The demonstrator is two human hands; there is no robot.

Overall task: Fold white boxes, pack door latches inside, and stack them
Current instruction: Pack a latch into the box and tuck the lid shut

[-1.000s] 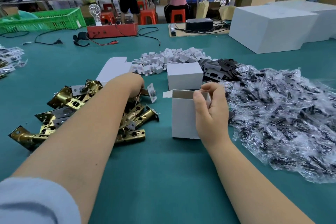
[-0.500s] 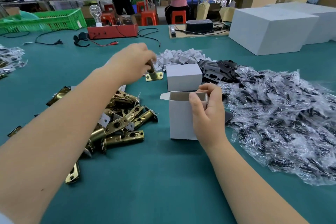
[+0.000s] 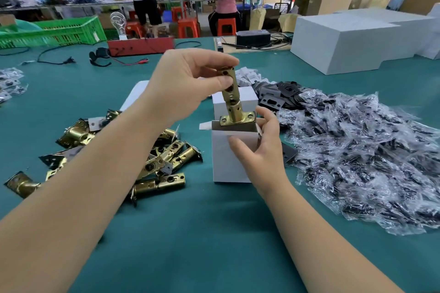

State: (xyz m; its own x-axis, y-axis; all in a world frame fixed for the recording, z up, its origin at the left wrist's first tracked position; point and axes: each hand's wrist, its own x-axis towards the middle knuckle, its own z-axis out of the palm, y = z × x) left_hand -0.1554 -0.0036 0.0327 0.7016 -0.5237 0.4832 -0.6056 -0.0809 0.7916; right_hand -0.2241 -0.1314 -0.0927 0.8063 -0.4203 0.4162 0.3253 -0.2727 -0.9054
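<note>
An open white box [image 3: 223, 162] stands upright on the green table. My right hand [image 3: 259, 147] holds it at its right side, thumb on the front face and fingers at the rim. My left hand [image 3: 188, 81] pinches the top end of a brass door latch [image 3: 232, 100], which hangs upright with its faceplate just above the box's open mouth. A closed white box [image 3: 247, 97] stands right behind. A pile of brass latches [image 3: 164, 162] lies to the left of the box, partly hidden by my left forearm.
A heap of small clear bags with dark parts [image 3: 362, 157] covers the table on the right. Black strike plates [image 3: 281, 95] and small white pieces [image 3: 247, 76] lie behind the boxes. Large white cartons [image 3: 345, 43] stand at back right; a red device [image 3: 140, 45] and green crate [image 3: 54, 33] at back left.
My left hand picked a latch from the pile, lifted it and carried it right, to just above the open box. My right hand stayed on the box.
</note>
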